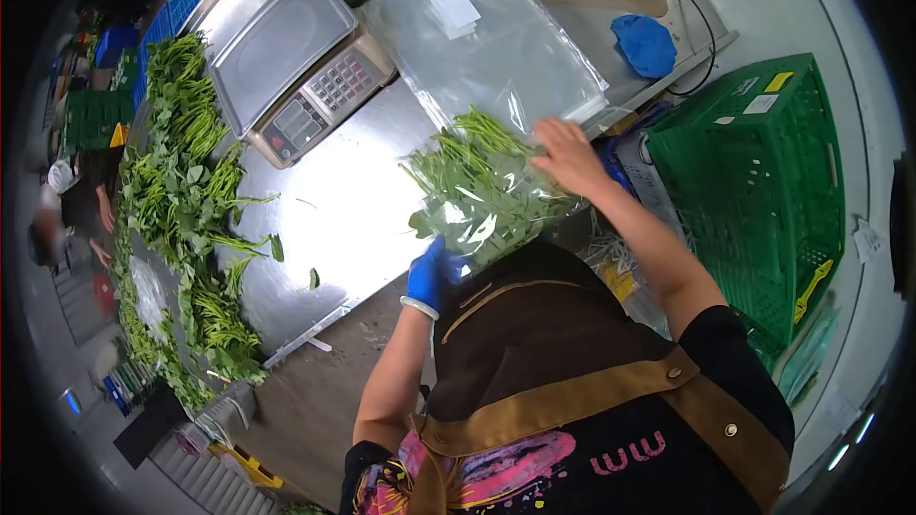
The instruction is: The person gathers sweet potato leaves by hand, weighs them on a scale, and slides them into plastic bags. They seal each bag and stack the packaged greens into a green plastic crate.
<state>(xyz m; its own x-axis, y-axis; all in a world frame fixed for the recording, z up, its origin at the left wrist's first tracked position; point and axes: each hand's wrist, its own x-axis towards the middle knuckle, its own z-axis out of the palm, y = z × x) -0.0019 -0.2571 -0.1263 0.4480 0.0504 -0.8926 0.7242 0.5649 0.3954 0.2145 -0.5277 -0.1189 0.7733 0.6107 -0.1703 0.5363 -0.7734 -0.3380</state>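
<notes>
A transparent plastic bag (pixel 501 200) of leafy green stems lies along the table's near edge, against my apron. Its leaves are inside, and the cut stems (pixel 487 129) point toward the back. My left hand (pixel 429 277), in a blue glove, grips the bag's lower left corner; its fingertips are partly hidden by the shiny film. Bare, my right hand (pixel 572 157) is at the bag's right side with fingers stretched out, close to the stems. Just beyond it is a stack of flat transparent bags (pixel 487 48) with small white labels (pixel 455 11) on top.
A digital scale (pixel 310 86) stands behind on the steel table (pixel 334 219). A long heap of greens (pixel 181 172) lines the left side. Green crates (pixel 754 181) stand at the right, near a crumpled blue glove (pixel 644 45). Another person (pixel 67 219) is at far left.
</notes>
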